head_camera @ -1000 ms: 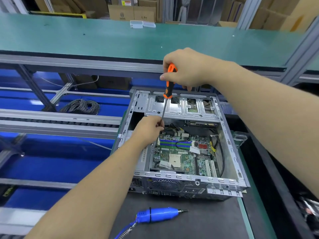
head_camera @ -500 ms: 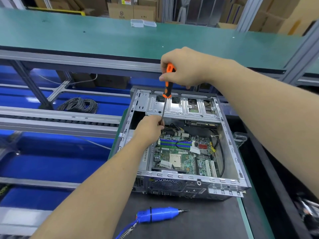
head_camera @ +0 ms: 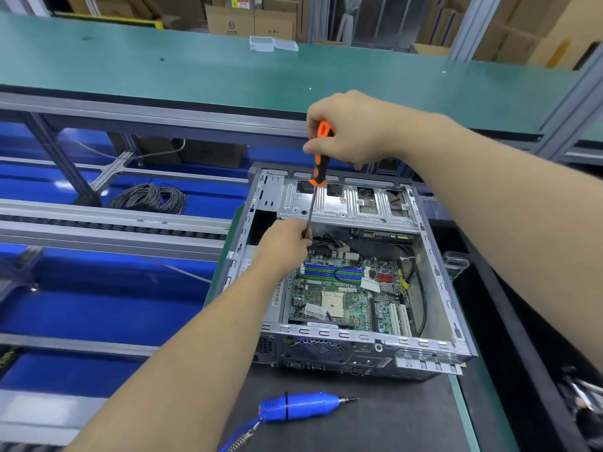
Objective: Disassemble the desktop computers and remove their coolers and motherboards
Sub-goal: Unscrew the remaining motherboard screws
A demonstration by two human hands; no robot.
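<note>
Orange-handled screwdriver (head_camera: 318,164): our right hand (head_camera: 350,128) clamps it; left hand (head_camera: 287,243) pinches its shaft at the motherboard's (head_camera: 342,295) 11 o'clock. We judge the board fragile; we should lift it by its edges.

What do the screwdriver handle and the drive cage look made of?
Screwdriver handle: likely moulded plastic or rubber, matte orange with black grip sections. Drive cage: bare stamped sheet metal, probably steel, dull silver with pressed ribs and punched holes.

Bright, even light; perhaps edge-warped.
</note>
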